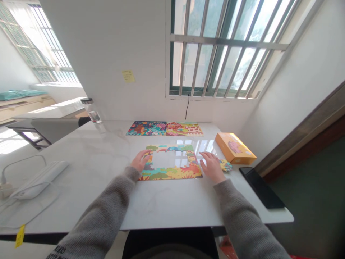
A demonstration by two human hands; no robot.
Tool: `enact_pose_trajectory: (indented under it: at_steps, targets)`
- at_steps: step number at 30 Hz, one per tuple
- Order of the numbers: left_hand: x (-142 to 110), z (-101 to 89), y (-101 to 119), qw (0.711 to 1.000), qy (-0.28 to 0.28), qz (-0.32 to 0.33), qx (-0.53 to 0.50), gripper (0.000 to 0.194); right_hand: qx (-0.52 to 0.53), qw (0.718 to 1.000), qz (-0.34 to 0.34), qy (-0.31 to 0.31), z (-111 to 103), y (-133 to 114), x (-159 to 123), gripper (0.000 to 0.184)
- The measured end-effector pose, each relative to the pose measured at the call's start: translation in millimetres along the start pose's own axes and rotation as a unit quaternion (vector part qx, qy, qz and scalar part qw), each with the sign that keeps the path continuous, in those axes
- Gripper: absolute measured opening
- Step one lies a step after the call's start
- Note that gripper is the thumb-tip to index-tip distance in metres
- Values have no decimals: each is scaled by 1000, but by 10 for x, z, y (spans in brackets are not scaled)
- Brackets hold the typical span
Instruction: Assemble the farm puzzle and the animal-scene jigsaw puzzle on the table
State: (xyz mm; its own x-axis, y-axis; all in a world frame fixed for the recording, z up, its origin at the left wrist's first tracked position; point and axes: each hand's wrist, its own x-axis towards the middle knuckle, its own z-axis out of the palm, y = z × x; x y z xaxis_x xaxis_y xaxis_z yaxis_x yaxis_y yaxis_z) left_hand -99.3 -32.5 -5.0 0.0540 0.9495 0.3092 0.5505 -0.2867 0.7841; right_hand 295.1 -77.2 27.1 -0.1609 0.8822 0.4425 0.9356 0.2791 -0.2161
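Note:
A partly assembled jigsaw puzzle (170,173) lies flat on the white marble table (167,205), a colourful border of pieces around a bare rectangle of tabletop. My left hand (140,161) rests on the puzzle's left side, fingers spread over its pieces, and I see nothing held in it. My right hand (211,166) lies flat just right of the puzzle, fingertips near its right edge. Beside that hand sits a small pile of loose puzzle pieces (225,164), apparently touching it. Both grey knit sleeves run up from the bottom of the view.
Two finished jigsaw puzzles (164,128) lie at the table's back edge. An orange box (234,148) stands to the right, with a black tablet (261,187) nearer. A glass bottle (92,111) stands back left, and a white cable and device (40,180) lie left.

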Motion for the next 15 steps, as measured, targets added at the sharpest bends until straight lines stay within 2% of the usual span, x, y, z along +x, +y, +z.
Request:
enact_pose_trajectory:
  at_steps: [3, 7, 11, 15]
  targets:
    - [-8, 2, -7, 1000, 20, 14, 0, 47, -82, 993, 82, 24, -115, 130, -173, 43]
    - [-8, 11, 18, 999, 27, 24, 8, 47, -151, 979, 139, -7, -154, 243, -362, 42]
    - [-6, 7, 22, 999, 20, 32, 13, 47, -151, 975, 151, -55, -132, 301, -398, 40]
    - [-8, 27, -17, 999, 16, 41, 12, 45, -160, 977, 121, -73, -94, 310, -348, 36]
